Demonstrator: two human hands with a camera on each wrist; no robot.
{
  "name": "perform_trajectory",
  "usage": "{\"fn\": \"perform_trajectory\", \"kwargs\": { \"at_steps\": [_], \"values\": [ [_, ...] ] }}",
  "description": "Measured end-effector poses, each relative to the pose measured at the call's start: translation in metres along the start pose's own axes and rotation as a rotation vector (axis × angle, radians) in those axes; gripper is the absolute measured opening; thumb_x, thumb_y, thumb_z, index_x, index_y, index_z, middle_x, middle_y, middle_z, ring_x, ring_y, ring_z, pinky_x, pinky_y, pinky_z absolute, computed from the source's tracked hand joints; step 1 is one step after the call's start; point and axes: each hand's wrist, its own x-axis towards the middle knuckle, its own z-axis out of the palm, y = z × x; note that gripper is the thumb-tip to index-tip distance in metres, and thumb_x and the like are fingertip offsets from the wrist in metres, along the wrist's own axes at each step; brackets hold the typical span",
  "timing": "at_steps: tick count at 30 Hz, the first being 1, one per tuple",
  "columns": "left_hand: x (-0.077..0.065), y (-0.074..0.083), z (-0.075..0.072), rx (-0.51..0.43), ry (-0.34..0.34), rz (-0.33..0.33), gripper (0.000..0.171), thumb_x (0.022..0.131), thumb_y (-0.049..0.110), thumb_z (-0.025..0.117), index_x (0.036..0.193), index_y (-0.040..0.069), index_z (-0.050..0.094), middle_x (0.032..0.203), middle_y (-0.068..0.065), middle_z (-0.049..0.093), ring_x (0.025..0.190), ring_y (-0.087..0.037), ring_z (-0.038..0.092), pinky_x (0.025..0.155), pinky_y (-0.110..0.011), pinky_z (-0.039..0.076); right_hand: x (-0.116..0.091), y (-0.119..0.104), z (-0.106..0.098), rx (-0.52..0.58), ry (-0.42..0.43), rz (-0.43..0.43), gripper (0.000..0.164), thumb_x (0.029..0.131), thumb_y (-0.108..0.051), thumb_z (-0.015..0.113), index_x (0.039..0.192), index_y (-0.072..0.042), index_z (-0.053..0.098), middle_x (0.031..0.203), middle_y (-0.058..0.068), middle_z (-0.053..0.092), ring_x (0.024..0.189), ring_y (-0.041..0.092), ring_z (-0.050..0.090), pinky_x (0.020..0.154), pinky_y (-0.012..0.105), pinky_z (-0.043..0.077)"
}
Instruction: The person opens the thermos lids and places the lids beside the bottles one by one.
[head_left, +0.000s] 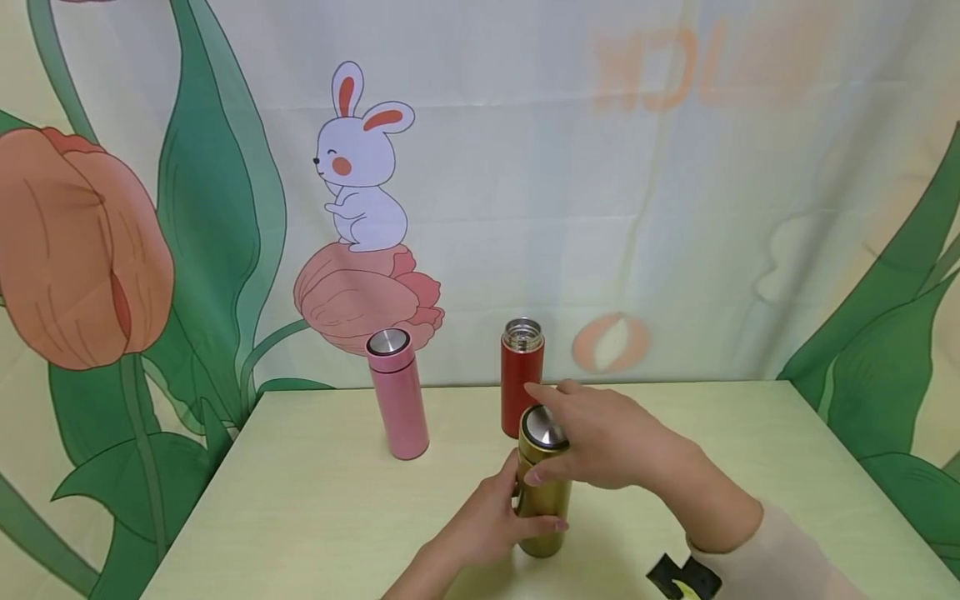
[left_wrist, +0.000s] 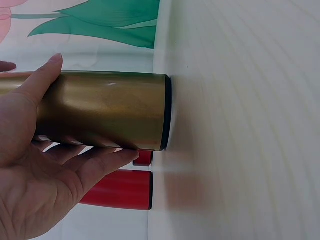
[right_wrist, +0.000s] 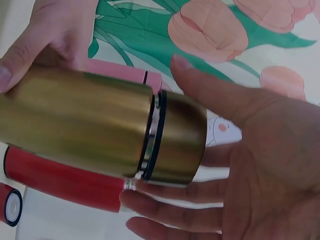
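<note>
Gold metal shines on an upright bottle (head_left: 543, 504) near the person, right of the middle of the table (head_left: 300, 500). Its left hand-hold is firm: the left hand (head_left: 487, 521) grips the lower body, thumb round the near side, fingers round the other. Around the bottle's silver-topped lid (right_wrist: 181, 137), the right hand (head_left: 600, 437) has its fingers fairly straight and wide, thumb on one side and the rest on the other; how hard they press, I cannot tell. Between lid and body, the right wrist view shows a narrow gap with bright silver inside

Just beyond the gold bottle, on the far side, a red bottle (head_left: 517, 375) stands upright with its silver mouth bare. To its right sits a small red lid (right_wrist: 11, 205), its pale inside facing up. Farther left, a pink bottle (head_left: 399, 400) stands capped. At the far edge hangs a pale cloth (head_left: 510, 167) printed with tulips and a white rabbit. A light sleeve (head_left: 772, 558) covers the right forearm, with a black piece (head_left: 686, 575) beside it
</note>
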Motion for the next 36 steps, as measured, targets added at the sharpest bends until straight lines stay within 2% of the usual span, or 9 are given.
{"fn": "perform_trajectory", "kwargs": {
  "at_steps": [2, 6, 9, 12, 14, 17, 23, 29, 36],
  "values": [
    [0.000, 0.000, 0.000, 0.003, 0.002, 0.008, 0.079, 0.088, 0.048, 0.080, 0.151, 0.042, 0.031, 0.143, 0.007, 0.061, 0.137, -0.027, 0.057, 0.112, -0.057, 0.046, -0.001, -0.004, 0.001, -0.027, 0.023, 0.042, 0.098, 0.080, -0.058, 0.084, 0.155, -0.007, 0.045, 0.145, 0.015, 0.060, 0.123, 0.030, 0.065, 0.100, 0.049, 0.055],
    [-0.001, 0.000, 0.001, 0.002, 0.005, 0.019, 0.077, 0.090, 0.044, 0.081, 0.149, 0.044, 0.031, 0.143, 0.007, 0.061, 0.137, -0.029, 0.057, 0.111, -0.055, 0.047, -0.003, -0.013, 0.004, -0.063, 0.093, 0.100, 0.080, 0.078, -0.059, 0.085, 0.133, -0.006, 0.062, 0.116, 0.005, 0.070, 0.097, 0.022, 0.069, 0.080, 0.042, 0.057],
    [-0.001, -0.001, 0.001, -0.003, 0.007, 0.013, 0.075, 0.089, 0.045, 0.081, 0.147, 0.044, 0.033, 0.142, 0.010, 0.060, 0.136, -0.027, 0.058, 0.111, -0.052, 0.047, -0.003, -0.017, 0.008, -0.079, 0.155, 0.114, 0.057, 0.075, -0.054, 0.089, 0.104, -0.010, 0.066, 0.088, -0.002, 0.062, 0.075, 0.015, 0.060, 0.065, 0.035, 0.051],
    [-0.001, -0.001, 0.002, 0.000, 0.007, 0.014, 0.074, 0.089, 0.045, 0.081, 0.146, 0.042, 0.034, 0.139, 0.013, 0.061, 0.133, -0.021, 0.059, 0.109, -0.048, 0.048, -0.003, -0.019, 0.012, -0.096, 0.210, 0.102, 0.050, 0.074, -0.051, 0.091, 0.088, -0.011, 0.063, 0.078, -0.002, 0.056, 0.066, 0.015, 0.054, 0.059, 0.033, 0.047],
    [-0.001, -0.001, 0.002, 0.009, 0.008, 0.021, 0.073, 0.089, 0.047, 0.081, 0.145, 0.041, 0.035, 0.137, 0.016, 0.061, 0.130, -0.017, 0.059, 0.108, -0.045, 0.048, -0.002, -0.020, 0.014, -0.103, 0.231, 0.088, 0.049, 0.073, -0.048, 0.092, 0.085, -0.011, 0.063, 0.075, -0.002, 0.054, 0.064, 0.015, 0.053, 0.058, 0.033, 0.047],
    [-0.001, -0.001, 0.002, 0.022, 0.010, 0.032, 0.073, 0.088, 0.050, 0.081, 0.145, 0.041, 0.036, 0.133, 0.017, 0.063, 0.126, -0.013, 0.060, 0.106, -0.041, 0.048, -0.002, -0.020, 0.014, -0.093, 0.235, 0.069, 0.047, 0.072, -0.045, 0.093, 0.087, -0.011, 0.064, 0.075, -0.002, 0.055, 0.066, 0.015, 0.054, 0.059, 0.033, 0.048],
    [-0.001, -0.001, 0.001, 0.029, 0.016, 0.034, 0.073, 0.087, 0.050, 0.081, 0.144, 0.042, 0.036, 0.131, 0.016, 0.065, 0.124, -0.011, 0.062, 0.105, -0.043, 0.049, -0.001, -0.015, 0.009, -0.046, 0.168, 0.027, 0.044, 0.072, -0.035, 0.094, 0.099, -0.012, 0.067, 0.079, -0.004, 0.059, 0.073, 0.014, 0.056, 0.064, 0.032, 0.049],
    [-0.002, 0.000, 0.001, 0.033, 0.016, 0.030, 0.070, 0.088, 0.045, 0.082, 0.142, 0.041, 0.038, 0.131, 0.012, 0.065, 0.123, -0.012, 0.062, 0.106, -0.048, 0.049, 0.002, -0.010, 0.004, -0.006, 0.096, 0.015, 0.059, 0.074, -0.022, 0.091, 0.128, -0.012, 0.067, 0.101, -0.003, 0.070, 0.092, 0.016, 0.064, 0.080, 0.036, 0.055],
    [-0.001, 0.000, 0.000, 0.016, 0.007, 0.013, 0.074, 0.086, 0.049, 0.082, 0.143, 0.044, 0.036, 0.133, 0.011, 0.065, 0.125, -0.014, 0.061, 0.109, -0.052, 0.048, 0.004, -0.007, 0.002, 0.041, 0.059, 0.015, 0.066, 0.074, -0.017, 0.092, 0.134, -0.011, 0.066, 0.112, -0.002, 0.072, 0.100, 0.017, 0.066, 0.085, 0.038, 0.056]
  ]
}}
